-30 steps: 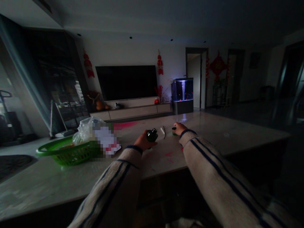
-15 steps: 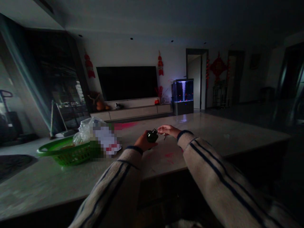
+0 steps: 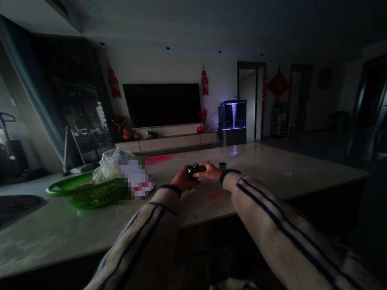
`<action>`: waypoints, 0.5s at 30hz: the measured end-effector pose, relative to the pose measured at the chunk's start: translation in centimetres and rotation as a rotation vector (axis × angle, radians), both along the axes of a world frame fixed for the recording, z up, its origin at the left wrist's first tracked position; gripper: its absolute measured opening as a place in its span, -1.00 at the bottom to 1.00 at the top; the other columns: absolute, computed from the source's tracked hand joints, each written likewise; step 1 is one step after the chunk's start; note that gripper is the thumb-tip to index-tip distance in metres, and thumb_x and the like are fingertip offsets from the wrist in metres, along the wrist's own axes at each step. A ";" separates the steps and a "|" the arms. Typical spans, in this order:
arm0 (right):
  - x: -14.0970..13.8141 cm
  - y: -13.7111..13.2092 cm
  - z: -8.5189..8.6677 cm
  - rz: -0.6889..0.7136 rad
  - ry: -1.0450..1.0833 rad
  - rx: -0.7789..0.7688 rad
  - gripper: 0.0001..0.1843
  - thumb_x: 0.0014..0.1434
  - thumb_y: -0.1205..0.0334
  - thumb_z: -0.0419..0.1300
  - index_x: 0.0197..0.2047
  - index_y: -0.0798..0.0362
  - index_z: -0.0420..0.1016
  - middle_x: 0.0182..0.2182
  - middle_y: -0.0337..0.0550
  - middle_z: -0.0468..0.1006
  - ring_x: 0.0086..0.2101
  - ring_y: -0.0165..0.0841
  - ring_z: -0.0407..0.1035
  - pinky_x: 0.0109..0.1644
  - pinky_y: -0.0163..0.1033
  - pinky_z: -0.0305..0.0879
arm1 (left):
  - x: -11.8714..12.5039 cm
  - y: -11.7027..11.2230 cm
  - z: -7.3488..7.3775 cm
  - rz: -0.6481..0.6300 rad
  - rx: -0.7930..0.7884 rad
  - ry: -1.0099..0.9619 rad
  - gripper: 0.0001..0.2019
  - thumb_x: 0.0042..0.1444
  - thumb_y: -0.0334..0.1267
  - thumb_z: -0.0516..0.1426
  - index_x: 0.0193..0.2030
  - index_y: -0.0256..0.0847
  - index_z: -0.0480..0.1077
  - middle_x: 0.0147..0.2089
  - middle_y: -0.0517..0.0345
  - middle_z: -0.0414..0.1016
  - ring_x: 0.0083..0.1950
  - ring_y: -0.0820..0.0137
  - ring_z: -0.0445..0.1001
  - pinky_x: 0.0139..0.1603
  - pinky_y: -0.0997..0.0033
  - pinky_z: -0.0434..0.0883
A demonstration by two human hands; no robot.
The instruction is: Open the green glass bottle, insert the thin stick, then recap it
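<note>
A small dark green glass bottle [image 3: 190, 173] with a shiny narrow neck is held above the table, its neck tilted up to the right. My left hand [image 3: 180, 179] is wrapped round it from the left. My right hand [image 3: 208, 171] is closed against the bottle's right side near the neck, fingertips on the glass. A green cap [image 3: 223, 166] stands on the table just beyond my right wrist. A small dark tip shows above my right hand; I cannot tell what it is.
A stone-topped table [image 3: 272, 173] with pinkish marks lies under my hands. To the left, a green basket [image 3: 90, 197] holds a clear plastic bag [image 3: 105, 167], beside a blurred white packet [image 3: 136, 175]. Behind are a television [image 3: 161, 105] and a lit aquarium [image 3: 233, 116].
My right hand has moved left from beside the bottle's neck and now touches the bottle. The green cap behind the right wrist has come into view. My left hand stays nearly in place.
</note>
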State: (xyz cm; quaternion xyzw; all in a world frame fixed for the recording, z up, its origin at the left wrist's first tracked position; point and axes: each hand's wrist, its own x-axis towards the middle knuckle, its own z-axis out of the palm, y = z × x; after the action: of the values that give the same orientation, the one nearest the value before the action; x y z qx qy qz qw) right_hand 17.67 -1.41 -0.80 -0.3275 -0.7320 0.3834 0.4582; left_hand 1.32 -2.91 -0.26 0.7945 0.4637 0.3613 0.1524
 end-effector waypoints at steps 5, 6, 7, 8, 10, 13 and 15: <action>-0.4 0.4 -0.3 -0.061 0.029 0.022 -0.61 -0.28 0.12 0.32 -0.36 0.10 0.36 -0.41 -0.26 0.45 -0.33 -0.42 0.34 -0.17 -0.28 0.23 | 0.4 -0.3 0.3 0.024 0.006 -0.037 -0.43 -0.36 -0.26 0.29 -0.15 -0.24 0.19 -0.25 0.12 0.44 -0.21 0.36 0.44 -0.17 0.34 0.39; -0.5 0.4 -0.2 -0.069 0.039 0.031 -0.61 -0.27 0.12 0.31 -0.36 0.10 0.36 -0.42 -0.26 0.44 -0.34 -0.42 0.33 -0.18 -0.29 0.23 | 0.5 -0.4 0.4 0.018 0.008 -0.052 -0.43 -0.36 -0.25 0.30 -0.15 -0.24 0.19 -0.24 0.13 0.44 -0.21 0.36 0.44 -0.16 0.34 0.39; -0.5 0.3 -0.1 -0.074 0.049 0.042 -0.62 -0.26 0.11 0.30 -0.36 0.10 0.35 -0.43 -0.27 0.44 -0.35 -0.43 0.33 -0.19 -0.29 0.23 | 0.6 -0.5 0.5 0.015 0.011 -0.066 -0.42 -0.36 -0.24 0.30 -0.14 -0.25 0.19 -0.24 0.13 0.44 -0.20 0.36 0.44 -0.16 0.33 0.39; -0.5 0.3 -0.1 -0.078 0.054 0.054 -0.63 -0.25 0.10 0.29 -0.37 0.10 0.35 -0.44 -0.28 0.43 -0.36 -0.43 0.32 -0.20 -0.30 0.22 | 0.7 -0.6 0.6 0.016 0.013 -0.075 -0.41 -0.37 -0.23 0.31 -0.14 -0.25 0.19 -0.23 0.12 0.44 -0.19 0.35 0.44 -0.15 0.32 0.39; -0.4 0.1 0.1 -0.085 0.066 0.070 -0.65 -0.23 0.09 0.27 -0.39 0.10 0.34 -0.46 -0.30 0.40 -0.38 -0.44 0.31 -0.22 -0.31 0.22 | 0.8 -0.6 0.6 0.020 0.013 -0.086 -0.38 -0.38 -0.22 0.31 -0.12 -0.25 0.19 -0.21 0.09 0.43 -0.17 0.32 0.43 -0.14 0.29 0.38; -0.3 0.0 0.4 -0.097 0.079 0.071 -0.67 -0.22 0.10 0.25 -0.38 0.10 0.33 -0.47 -0.30 0.39 -0.39 -0.45 0.30 -0.24 -0.32 0.21 | 0.8 -0.5 0.5 0.004 0.004 -0.099 -0.35 -0.38 -0.21 0.32 -0.09 -0.28 0.19 -0.19 0.05 0.43 -0.15 0.30 0.42 -0.13 0.25 0.38; -0.2 0.0 0.5 -0.111 0.082 0.066 -0.67 -0.22 0.11 0.25 -0.37 0.09 0.33 -0.47 -0.31 0.39 -0.39 -0.46 0.30 -0.25 -0.33 0.21 | 0.7 -0.3 0.4 -0.033 -0.016 -0.123 -0.33 -0.39 -0.22 0.32 -0.07 -0.29 0.19 -0.18 0.03 0.43 -0.15 0.29 0.42 -0.11 0.22 0.38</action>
State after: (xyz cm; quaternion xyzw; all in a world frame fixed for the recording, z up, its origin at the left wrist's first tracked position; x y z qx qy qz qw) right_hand 17.45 -1.41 -0.33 -0.3364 -0.7055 0.3459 0.5191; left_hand 2.05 -3.23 0.13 0.7772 0.4430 0.4030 0.1930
